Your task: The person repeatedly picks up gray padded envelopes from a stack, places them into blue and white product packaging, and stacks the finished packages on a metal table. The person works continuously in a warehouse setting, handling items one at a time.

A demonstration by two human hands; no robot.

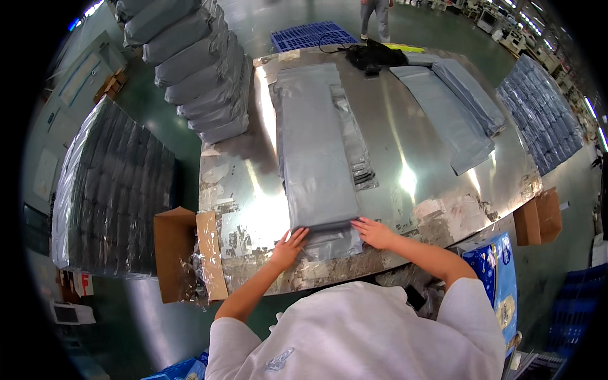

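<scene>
A long stack of flat grey plastic bags (316, 145) lies lengthwise in front of me on the metal table (392, 202). A sheet of clear plastic film (332, 246) shows under its near end. At that end's left corner, my left hand (289, 247) grips the edge with its fingers bent over it. My right hand (375, 233) holds the opposite corner, fingertips on the folded edge. Crinkled plastic (354, 142) pokes out along the stack's right side. Both thumbs are mostly hidden.
More grey bags (434, 107) lie at the table's far right, near a black bundle (373, 58). Grey packs (196, 69) rise at the far left. A wrapped pallet load (107, 196) and an open carton (177, 253) stand left; another carton (538, 218) is right. Someone (375, 19) stands beyond.
</scene>
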